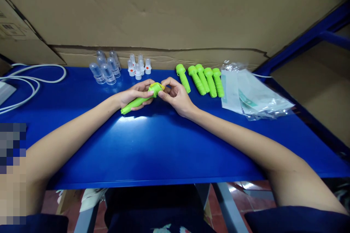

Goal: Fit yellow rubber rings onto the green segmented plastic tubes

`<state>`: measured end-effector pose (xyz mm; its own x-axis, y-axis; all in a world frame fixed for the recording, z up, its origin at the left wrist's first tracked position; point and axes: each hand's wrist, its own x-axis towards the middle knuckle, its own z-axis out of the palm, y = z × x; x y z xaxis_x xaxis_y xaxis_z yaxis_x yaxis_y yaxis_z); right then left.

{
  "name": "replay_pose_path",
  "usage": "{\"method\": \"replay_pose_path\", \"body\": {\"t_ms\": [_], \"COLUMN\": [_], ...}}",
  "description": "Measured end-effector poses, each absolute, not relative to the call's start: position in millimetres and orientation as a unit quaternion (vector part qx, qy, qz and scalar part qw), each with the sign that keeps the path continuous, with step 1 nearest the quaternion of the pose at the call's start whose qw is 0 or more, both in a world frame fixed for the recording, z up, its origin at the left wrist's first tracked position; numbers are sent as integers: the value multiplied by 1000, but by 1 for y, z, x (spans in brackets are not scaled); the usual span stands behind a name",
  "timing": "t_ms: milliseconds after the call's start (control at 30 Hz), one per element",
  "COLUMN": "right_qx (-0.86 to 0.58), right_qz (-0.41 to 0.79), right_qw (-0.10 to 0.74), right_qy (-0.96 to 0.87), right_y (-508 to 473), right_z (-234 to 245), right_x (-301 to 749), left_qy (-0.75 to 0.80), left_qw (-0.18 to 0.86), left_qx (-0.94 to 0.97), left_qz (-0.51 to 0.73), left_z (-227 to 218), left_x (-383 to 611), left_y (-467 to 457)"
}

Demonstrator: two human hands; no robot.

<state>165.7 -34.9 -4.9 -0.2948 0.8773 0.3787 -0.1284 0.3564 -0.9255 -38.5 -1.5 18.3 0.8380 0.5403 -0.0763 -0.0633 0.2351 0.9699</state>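
Observation:
My left hand is closed round a bright green flashlight-shaped body, its narrow end pointing down to the left. Ridges like a screw thread show near its wide end. On that end sits a yellow ring, and the fingers of my right hand pinch at its edge. The right fingertips partly hide the ring. To the right, several similar green bodies lie side by side. Behind my left hand stand several small clear-tipped pieces with white bases, some bearing a red dot.
Several clear plastic domed tubes stand at the back left. Clear plastic bags with printed sheets lie at the right. A white cable loops over the left of the blue table. Cardboard walls off the back.

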Motion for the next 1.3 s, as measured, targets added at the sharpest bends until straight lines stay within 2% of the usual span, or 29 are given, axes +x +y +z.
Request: {"method": "replay_pose_path", "body": {"t_ms": [267,467,733,1000,1300], "right_qx": [-307,-334,-274,-282,-278], "right_qz": [580,571,612,569,563], "right_qw": [462,460,419,461,486], "right_qy": [-596,-592,-612,-620,-608], "right_y": [-24,-20,-10,-11,-17], "right_z": [1,0,0,-9,7], "right_x": [176,179,187,181,180], "left_qy": [197,203,172,180,197], "left_qw": [736,720,766,760,743], "left_qx": [604,616,565,567,569], "left_qz": [234,249,255,263,292], "left_z": [15,14,7,9,13], "left_x": [-35,-33,-35,-34,-24], "left_y": [-3,-6,4,0,-1]}}
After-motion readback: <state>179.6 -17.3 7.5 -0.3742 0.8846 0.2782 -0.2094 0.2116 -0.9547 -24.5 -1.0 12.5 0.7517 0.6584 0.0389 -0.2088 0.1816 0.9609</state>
